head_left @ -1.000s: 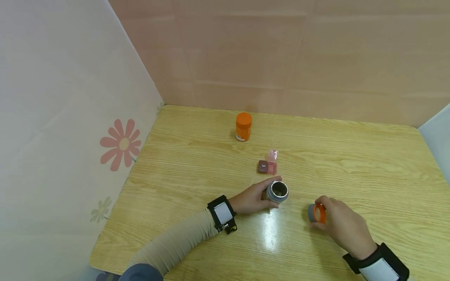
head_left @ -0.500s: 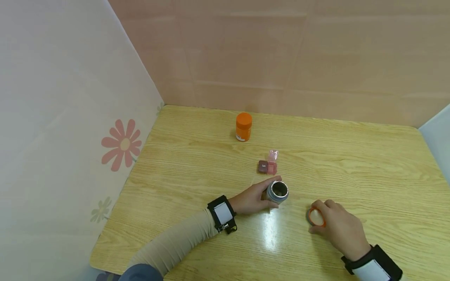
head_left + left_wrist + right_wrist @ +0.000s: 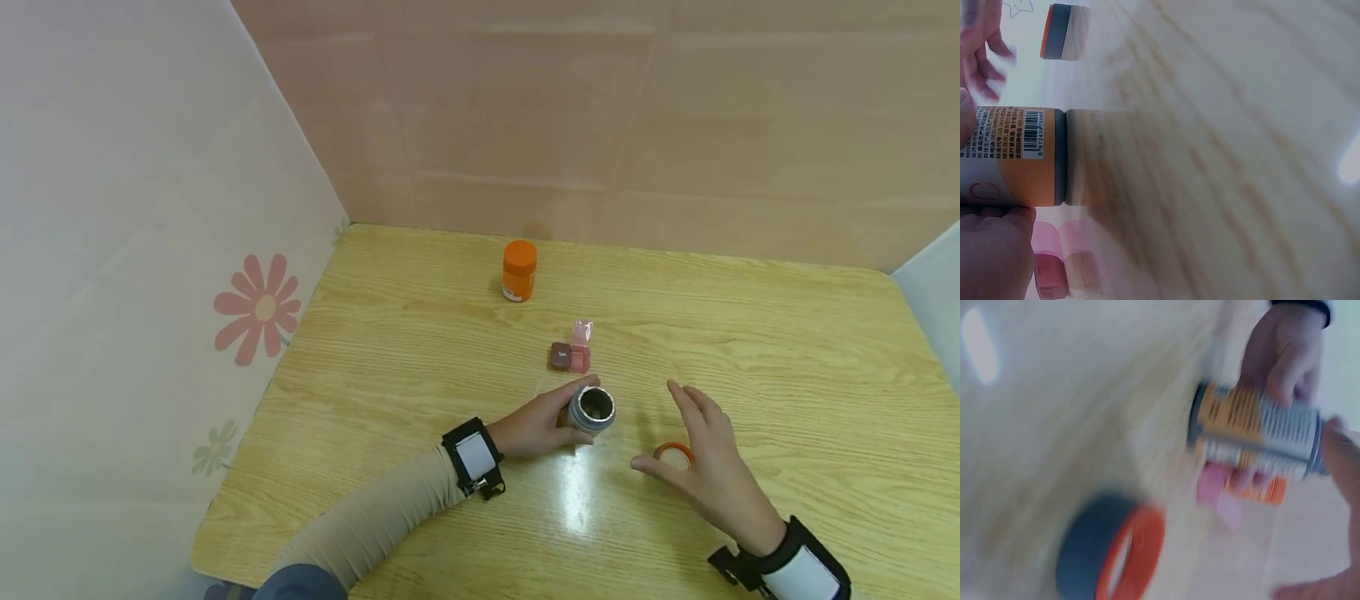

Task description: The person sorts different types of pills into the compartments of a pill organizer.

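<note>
**Right hand lets go of the ring beside the jar**

The right hand is off the grey-and-orange ring, its thumb and fingers spread wide and holding nothing. The ring lies flat on the surface, orange rim uppermost, to the right of the jar and a little nearer the person. That suggests the ring is set down and the right hand is free; whether the ring is a lid or hollow throughout I cannot tell. The left hand grips the jar, which stands upright on the surface with its mouth uncovered.

A second ago the ring is tilted in the right hand's fingers; half a second ago it is nearly flat, yet pinched. Now the fingers stand above it, apart from it. The left hand and the jar stay put. So do the brown case and the pink case, just beyond the jar, and the orange pot, farther beyond it and to its left.
</note>
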`<state>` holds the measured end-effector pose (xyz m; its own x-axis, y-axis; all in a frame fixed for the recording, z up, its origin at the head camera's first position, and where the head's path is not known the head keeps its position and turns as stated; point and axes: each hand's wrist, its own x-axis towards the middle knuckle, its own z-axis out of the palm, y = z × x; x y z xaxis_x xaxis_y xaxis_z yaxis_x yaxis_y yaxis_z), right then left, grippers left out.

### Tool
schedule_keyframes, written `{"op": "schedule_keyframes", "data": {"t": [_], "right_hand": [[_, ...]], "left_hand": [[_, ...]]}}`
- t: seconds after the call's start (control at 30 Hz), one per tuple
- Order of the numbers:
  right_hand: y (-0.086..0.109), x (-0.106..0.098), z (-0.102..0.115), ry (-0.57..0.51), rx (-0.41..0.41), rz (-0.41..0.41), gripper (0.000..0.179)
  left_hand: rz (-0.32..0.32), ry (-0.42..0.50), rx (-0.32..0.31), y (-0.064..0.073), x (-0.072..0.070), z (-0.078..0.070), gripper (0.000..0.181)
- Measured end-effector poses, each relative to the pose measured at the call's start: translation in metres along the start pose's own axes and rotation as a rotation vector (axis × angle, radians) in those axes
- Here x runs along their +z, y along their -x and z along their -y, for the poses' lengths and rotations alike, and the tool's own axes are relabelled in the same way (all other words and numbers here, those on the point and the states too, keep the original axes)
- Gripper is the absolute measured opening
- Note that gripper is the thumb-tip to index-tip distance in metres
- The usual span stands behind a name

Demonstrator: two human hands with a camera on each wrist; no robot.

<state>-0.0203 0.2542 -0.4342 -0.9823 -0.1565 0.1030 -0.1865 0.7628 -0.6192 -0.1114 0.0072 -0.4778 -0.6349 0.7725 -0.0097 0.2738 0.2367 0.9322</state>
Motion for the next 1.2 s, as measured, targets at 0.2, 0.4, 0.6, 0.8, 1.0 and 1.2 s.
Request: {"op": "schedule_keyframes", "data": {"t": [0.2, 0.4, 0.6, 0.8, 1.0, 1.2], "right_hand": [[-0.006, 0.019, 0.012, -0.356, 0.000, 0.067, 0.091], [-0.014, 0.034, 0.020, -0.551, 0.039, 0.055, 0.074], [-0.019, 0.051, 0.033, -0.666, 0.137, 0.113, 0.074], [-0.017, 0.065, 0.037, -0.710, 0.126, 0.159, 0.076], [-0.017, 0.071, 0.040, -0.680, 0.127, 0.153, 0.081], [-0.018, 0.073, 0.039, -0.671, 0.042, 0.095, 0.067]], "left_hand": [[-0.003, 0.002, 0.001, 0.001, 0.000, 0.001, 0.085], [-0.003, 0.026, -0.010, 0.001, 0.001, 0.001, 0.086], [-0.002, 0.035, -0.009, 0.002, 0.000, -0.002, 0.088], [0.007, 0.026, -0.004, 0.002, 0.000, -0.003, 0.087], [0.014, 0.019, 0.007, 0.002, -0.001, -0.002, 0.083], [0.009, 0.005, 0.007, 0.002, 0.000, -0.001, 0.082]]}}
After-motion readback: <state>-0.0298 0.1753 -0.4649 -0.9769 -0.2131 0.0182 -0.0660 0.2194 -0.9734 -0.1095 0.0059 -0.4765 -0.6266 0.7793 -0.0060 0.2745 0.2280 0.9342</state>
